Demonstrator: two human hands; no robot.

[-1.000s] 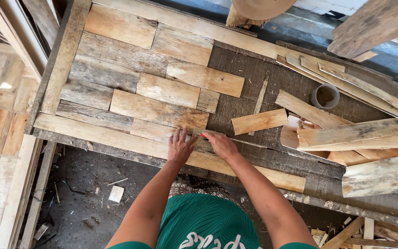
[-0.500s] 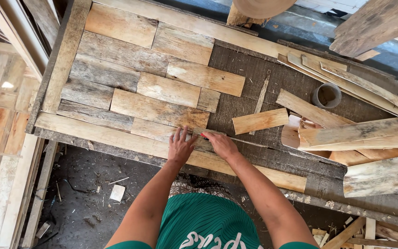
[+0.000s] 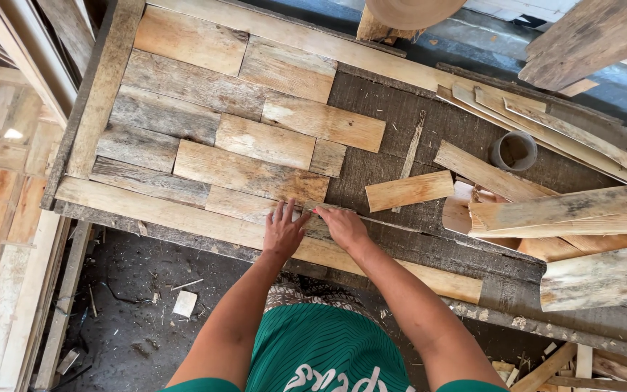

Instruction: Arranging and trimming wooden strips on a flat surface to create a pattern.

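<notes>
At the near edge of the rough, dark-grained workbench [image 3: 400, 123], the left hand [image 3: 283, 231] lies flat with fingers spread, pressing a short pale plank [image 3: 244, 205] in the bottom row of weathered, rectangular boards [image 3: 205, 123] laid like brickwork. The right hand [image 3: 342, 226] rests beside it, fingers loosely curled, its fingertips on a thin grey strip [image 3: 382, 220] beside the plank; neither hand grips anything. A loose, light rectangular offcut [image 3: 409, 191] lies just beyond, and a short grey pipe ring [image 3: 514, 150] stands among splintery slats towards the far right corner.

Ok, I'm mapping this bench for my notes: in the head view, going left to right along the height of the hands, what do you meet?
Left hand → right hand → loose short board → grey pipe piece.
</notes>
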